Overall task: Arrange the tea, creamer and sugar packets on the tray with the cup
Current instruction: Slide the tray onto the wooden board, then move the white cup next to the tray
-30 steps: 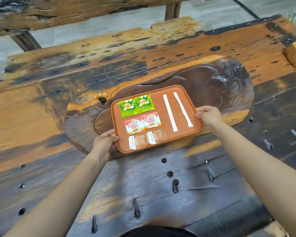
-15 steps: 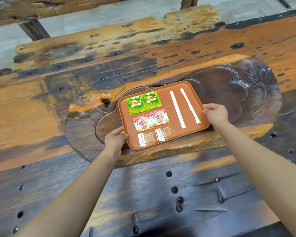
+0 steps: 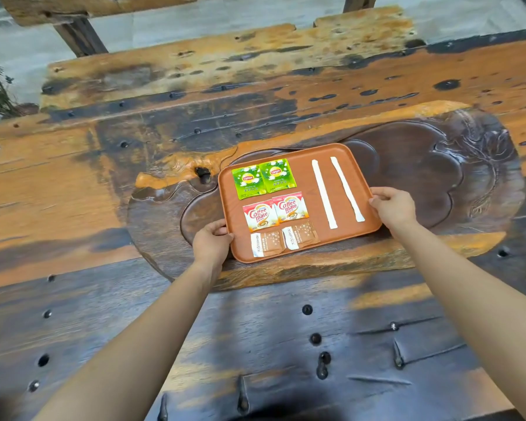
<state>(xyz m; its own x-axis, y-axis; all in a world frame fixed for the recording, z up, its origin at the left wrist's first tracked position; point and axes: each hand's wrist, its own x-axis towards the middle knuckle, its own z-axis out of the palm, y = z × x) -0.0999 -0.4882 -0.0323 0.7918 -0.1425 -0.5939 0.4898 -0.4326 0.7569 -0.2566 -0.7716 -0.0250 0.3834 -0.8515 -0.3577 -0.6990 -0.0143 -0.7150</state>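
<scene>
Gripping the orange-brown tray (image 3: pixel 304 153) by opposite edges: left hand (image 3: pixel 211 243) fingers curled on the near-left rim, right hand (image 3: pixel 394 206) fingers clamped on the right rim. Tray is sitting in the carved tea table (image 3: pixel 407 165) recess, carrying paired Lipton tea packets (image 3: pixel 263 177), Coffee-mate creamer packets (image 3: pixel 275 209), brown sugar packets (image 3: pixel 284 240) and two white sticks (image 3: pixel 334 191).

Tray (image 3: pixel 301 153): orange-brown, rounded corners, lying flat.
Tea packets (image 3: pixel 263 178): two, green – side by side near far left corner.
Creamer packets (image 3: pixel 275 210): two, red-white, middle of left edge.
Sugar packets (image 3: pixel 284 239): two, brown, near front edge.
Stick packets (image 3: pixel 336 192): two, white, long – right half.
</scene>
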